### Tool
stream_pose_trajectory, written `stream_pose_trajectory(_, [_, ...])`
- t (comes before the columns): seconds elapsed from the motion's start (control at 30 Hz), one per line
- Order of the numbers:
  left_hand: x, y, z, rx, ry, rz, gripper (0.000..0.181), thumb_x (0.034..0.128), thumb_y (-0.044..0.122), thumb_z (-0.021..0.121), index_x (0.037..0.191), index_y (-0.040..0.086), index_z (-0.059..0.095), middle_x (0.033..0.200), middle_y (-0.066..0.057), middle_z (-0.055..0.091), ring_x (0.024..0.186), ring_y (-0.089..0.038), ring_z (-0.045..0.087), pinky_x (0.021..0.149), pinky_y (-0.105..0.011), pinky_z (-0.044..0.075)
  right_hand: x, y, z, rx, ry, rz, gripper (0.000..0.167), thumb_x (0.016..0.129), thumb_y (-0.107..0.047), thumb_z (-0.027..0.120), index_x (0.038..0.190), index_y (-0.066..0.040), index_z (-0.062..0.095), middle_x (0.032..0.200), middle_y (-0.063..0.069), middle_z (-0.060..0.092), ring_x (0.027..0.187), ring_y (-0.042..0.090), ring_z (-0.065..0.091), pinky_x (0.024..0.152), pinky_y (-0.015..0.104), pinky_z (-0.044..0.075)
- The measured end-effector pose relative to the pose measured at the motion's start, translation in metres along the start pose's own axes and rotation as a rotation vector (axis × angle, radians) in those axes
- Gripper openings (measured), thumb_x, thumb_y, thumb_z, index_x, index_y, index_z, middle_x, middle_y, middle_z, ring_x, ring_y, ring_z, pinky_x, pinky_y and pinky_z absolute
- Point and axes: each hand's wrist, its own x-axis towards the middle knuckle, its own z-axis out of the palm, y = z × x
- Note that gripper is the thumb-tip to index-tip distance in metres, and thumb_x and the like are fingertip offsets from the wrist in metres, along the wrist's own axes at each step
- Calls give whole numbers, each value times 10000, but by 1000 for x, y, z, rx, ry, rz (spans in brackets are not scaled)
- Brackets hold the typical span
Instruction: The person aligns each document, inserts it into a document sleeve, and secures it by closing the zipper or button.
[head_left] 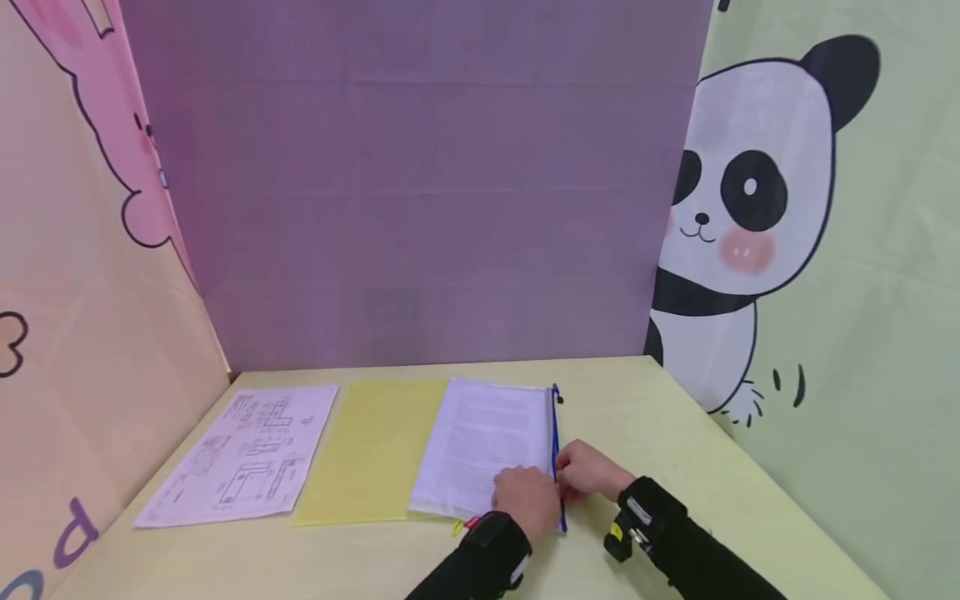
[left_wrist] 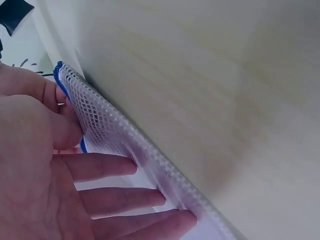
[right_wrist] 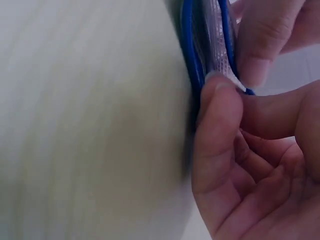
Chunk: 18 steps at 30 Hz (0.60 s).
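Observation:
A clear mesh zip pouch (head_left: 487, 442) with a printed sheet showing through lies on the table, its blue zip (head_left: 556, 429) along the right side. At the pouch's near right corner, my left hand (head_left: 527, 500) holds the edge by the zip. In the left wrist view, its thumb touches the mesh (left_wrist: 95, 112) while other fingers (left_wrist: 120, 200) lie straight along the pouch. My right hand (head_left: 591, 472) pinches the blue-edged zip strip between thumb and forefinger. In the right wrist view, two blue edges (right_wrist: 189, 45) stand apart above the pinch.
Under the pouch's left part lies a yellow folder (head_left: 367, 454). Farther left is a white sheet with line drawings (head_left: 247, 458). A purple panel (head_left: 420, 208) stands behind the table (head_left: 675, 433), with printed cloth walls at both sides.

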Motion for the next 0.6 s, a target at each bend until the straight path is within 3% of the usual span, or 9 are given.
stream_pose_trajectory(0.27, [2,-12,5,44,-33,42,486,925,585,641,794,134,763,751,-28,701,716,-216,659,603,-353,514,-12,1,-8,-1,9,-24,116,880,4,664,765,-6,653,633,69,642,527,161,617,511,320,571])
stream_pose_trajectory(0.47, [1,-28,-3,-25,-116,123,452,901,572,684,784,139,735,735,-2,662,732,-184,648,686,-345,530,-12,7,-22,-56,98,54,111,925,-26,664,818,-21,634,675,84,627,561,188,614,541,329,571])
stream_pose_trajectory(0.6, [1,-38,-7,-88,-185,151,439,889,564,710,858,126,723,753,-10,620,743,-188,610,722,-369,528,-10,16,-32,-153,148,40,94,908,-18,668,827,-31,623,680,72,603,592,188,588,556,310,541])
